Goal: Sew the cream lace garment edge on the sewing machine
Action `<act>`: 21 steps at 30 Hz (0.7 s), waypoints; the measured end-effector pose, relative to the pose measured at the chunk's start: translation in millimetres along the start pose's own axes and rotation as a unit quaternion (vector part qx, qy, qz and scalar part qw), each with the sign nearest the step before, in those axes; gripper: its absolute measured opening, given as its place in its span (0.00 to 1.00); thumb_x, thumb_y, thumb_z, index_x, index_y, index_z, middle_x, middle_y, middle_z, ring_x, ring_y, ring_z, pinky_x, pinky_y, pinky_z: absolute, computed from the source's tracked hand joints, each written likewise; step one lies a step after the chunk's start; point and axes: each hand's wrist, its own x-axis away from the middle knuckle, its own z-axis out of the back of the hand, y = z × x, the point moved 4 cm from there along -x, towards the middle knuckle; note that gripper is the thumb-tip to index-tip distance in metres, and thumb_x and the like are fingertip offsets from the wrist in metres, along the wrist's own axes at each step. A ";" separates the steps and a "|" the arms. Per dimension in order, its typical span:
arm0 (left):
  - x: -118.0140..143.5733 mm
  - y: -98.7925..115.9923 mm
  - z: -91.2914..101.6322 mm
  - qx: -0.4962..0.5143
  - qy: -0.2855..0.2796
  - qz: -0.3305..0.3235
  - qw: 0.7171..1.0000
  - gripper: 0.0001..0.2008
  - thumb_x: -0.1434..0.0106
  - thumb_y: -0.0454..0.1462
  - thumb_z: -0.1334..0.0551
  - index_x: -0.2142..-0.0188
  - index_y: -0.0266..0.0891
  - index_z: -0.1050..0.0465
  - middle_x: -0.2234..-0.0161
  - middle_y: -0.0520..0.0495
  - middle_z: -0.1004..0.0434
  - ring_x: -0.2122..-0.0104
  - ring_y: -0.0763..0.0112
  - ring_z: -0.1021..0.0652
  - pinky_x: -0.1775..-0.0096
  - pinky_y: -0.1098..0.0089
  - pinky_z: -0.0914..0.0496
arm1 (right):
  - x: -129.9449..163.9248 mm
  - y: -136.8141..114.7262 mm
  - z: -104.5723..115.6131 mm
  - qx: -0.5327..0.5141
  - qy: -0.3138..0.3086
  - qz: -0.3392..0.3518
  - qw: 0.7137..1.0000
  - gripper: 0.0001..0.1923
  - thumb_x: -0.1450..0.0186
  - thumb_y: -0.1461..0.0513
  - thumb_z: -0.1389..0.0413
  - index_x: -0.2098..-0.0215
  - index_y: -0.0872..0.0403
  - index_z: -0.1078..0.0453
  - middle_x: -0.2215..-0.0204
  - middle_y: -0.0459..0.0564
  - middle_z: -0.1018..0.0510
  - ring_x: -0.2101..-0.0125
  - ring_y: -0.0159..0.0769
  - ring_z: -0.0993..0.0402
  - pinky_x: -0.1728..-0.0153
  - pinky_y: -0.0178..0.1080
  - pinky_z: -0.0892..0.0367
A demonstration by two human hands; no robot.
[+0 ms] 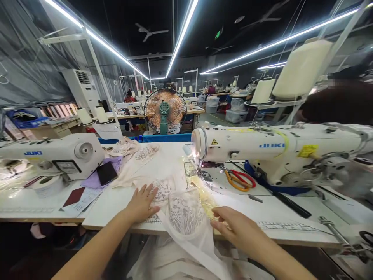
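A white lace bra [186,216] lies across the front edge of the white table, one cup toward me and its band hanging over the edge. My left hand [142,204] rests on its left part, fingers spread flat. At the bra's right side is my right hand [233,223], its fingers bent and apart with the tips close to the fabric edge; nothing shows gripped in it. Just beyond the bra, a yellowish transparent strip [204,194] runs toward the needle area of a white sewing machine [233,144], whose lamp is lit.
Orange and red-handled scissors [240,179] lie on the machine bed. More pale lace garments [131,155] are piled at the back left. A second sewing machine [70,155], a dark pouch [106,173] and a white roll [48,186] stand left. A fan [165,111] is ahead.
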 end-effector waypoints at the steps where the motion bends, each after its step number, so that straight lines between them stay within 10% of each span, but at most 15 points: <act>1: -6.2 0.8 1.9 -0.001 0.005 -0.013 1.000 0.34 0.37 0.52 0.53 0.36 0.39 0.55 0.35 0.39 0.61 0.37 0.48 0.53 0.42 0.45 0.53 | -4.9 -6.0 -6.7 0.008 -0.011 -0.009 1.000 0.16 0.34 0.55 0.49 0.50 0.53 0.35 0.61 0.52 0.27 0.64 0.36 0.29 0.65 0.40 0.32; 9: -69.4 -6.5 23.5 0.017 0.016 -0.053 0.998 0.36 0.40 0.52 0.46 0.37 0.39 0.49 0.36 0.37 0.54 0.38 0.44 0.48 0.44 0.44 0.48 | -52.2 -15.8 -29.3 0.054 -0.024 -0.036 0.998 0.14 0.37 0.67 0.56 0.59 0.52 0.30 0.68 0.50 0.28 0.67 0.37 0.30 0.70 0.35 0.39; 13: -86.2 25.0 50.7 0.006 0.069 -0.059 0.996 0.29 0.38 0.41 0.45 0.40 0.30 0.46 0.39 0.27 0.47 0.41 0.43 0.43 0.46 0.44 0.44 | -68.1 1.3 -23.4 0.033 -0.025 -0.043 0.998 0.15 0.37 0.67 0.56 0.55 0.54 0.33 0.66 0.52 0.29 0.66 0.38 0.31 0.69 0.36 0.37; 16: -93.1 73.4 59.4 0.010 0.087 -0.154 0.984 0.17 0.35 0.35 0.52 0.48 0.38 0.36 0.46 0.40 0.33 0.47 0.61 0.32 0.50 0.62 0.34 | -76.6 8.5 -26.5 0.017 -0.034 -0.027 0.999 0.14 0.38 0.67 0.54 0.55 0.54 0.34 0.67 0.51 0.29 0.66 0.38 0.31 0.68 0.37 0.36; 21: -108.8 127.0 39.0 -0.010 0.144 -0.425 0.894 0.13 0.35 0.37 0.49 0.57 0.33 0.29 0.53 0.38 0.28 0.53 0.61 0.27 0.53 0.64 0.31 | -74.4 12.5 -30.7 0.010 -0.053 -0.001 0.999 0.08 0.39 0.67 0.53 0.65 0.56 0.33 0.69 0.51 0.30 0.70 0.37 0.33 0.71 0.38 0.37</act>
